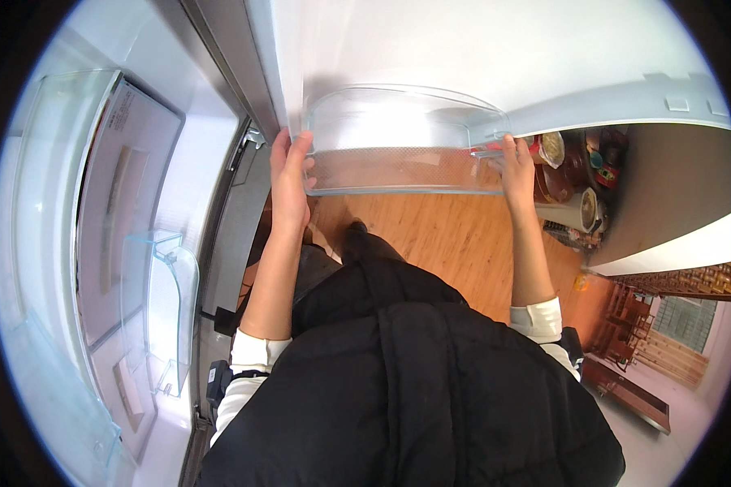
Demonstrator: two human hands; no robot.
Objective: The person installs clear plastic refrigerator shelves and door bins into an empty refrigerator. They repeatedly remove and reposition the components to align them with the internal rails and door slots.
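A clear plastic refrigerator door bin (390, 169) is held level in front of me, close against the white inner panel (544, 49) of an open refrigerator door. My left hand (291, 166) grips its left end, fingers and thumb around the end wall. At the opposite end, my right hand (516, 169) has its fingers closed on the right wall, thumb near the top edge. The bin looks empty, and wooden floor shows through its see-through bottom. Whether it is seated on the door's side ribs I cannot tell.
On the left is the open refrigerator interior, with a large drawer (130, 174) and another clear bin (169, 312). Wooden floor (439, 235) lies below. Jars and containers (581, 209) stand beyond my right hand, beside a curved grey surface (674, 178). Wooden furniture (625, 325) is farther right.
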